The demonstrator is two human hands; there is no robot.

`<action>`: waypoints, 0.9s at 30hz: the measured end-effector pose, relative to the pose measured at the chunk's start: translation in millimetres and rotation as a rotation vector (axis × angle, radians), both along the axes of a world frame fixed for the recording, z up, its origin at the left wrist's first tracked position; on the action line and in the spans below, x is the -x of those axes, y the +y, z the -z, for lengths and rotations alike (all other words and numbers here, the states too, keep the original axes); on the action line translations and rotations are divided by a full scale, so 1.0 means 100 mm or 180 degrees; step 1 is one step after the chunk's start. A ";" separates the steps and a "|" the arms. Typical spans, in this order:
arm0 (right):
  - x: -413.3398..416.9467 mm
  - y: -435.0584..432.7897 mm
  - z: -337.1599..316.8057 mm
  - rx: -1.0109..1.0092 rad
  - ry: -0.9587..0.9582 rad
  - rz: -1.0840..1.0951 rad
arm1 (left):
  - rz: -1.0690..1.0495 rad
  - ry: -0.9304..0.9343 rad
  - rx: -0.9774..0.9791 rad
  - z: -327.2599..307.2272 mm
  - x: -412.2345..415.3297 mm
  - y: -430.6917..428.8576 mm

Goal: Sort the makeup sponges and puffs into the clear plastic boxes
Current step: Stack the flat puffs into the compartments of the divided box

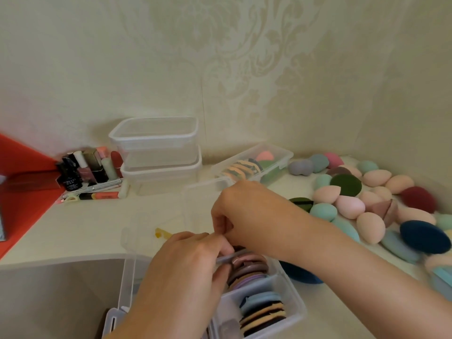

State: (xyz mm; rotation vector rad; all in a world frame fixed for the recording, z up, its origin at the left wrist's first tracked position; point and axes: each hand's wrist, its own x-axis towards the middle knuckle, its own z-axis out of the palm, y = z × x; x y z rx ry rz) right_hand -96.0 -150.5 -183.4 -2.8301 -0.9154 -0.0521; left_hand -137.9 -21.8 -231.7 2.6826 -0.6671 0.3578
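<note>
Your left hand (186, 267) and right hand (247, 211) meet over the near clear box (291, 311), fingers pinched together on a thin clear divider (226, 258) above a row of flat puffs (247, 272). Loose sponges (349, 206) lie scattered on the table (85, 231) to your right; another filled box (278, 157) sits behind.

Four clear boxes (156, 140), two hands (186, 272).
</note>
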 end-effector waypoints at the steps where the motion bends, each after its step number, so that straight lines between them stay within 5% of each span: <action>1: 0.00 -0.02 -0.01 0.0149 -0.0027 0.0053 | -0.0001 -0.0136 0.0080 0.02 0.00 0.00; 9: 0.04 -0.07 -0.03 0.0950 -0.0298 0.0174 | 0.0267 0.0154 0.0311 0.10 -0.02 0.00; 13: -0.06 -0.38 -0.26 0.0247 0.0512 0.0330 | 0.0263 0.0030 0.0116 0.04 0.02 -0.03; 16: -0.32 -0.75 -0.32 -0.0095 0.0289 0.1004 | 0.0185 -0.0006 0.0277 0.00 0.05 -0.04; 20: -0.56 -0.95 -0.07 0.0663 0.0446 0.1684 | 0.0239 0.0260 0.0396 -0.04 0.03 -0.04; 27: -0.64 -0.92 0.16 0.1200 0.0706 0.1643 | 0.0267 0.0230 0.0357 -0.02 0.03 -0.05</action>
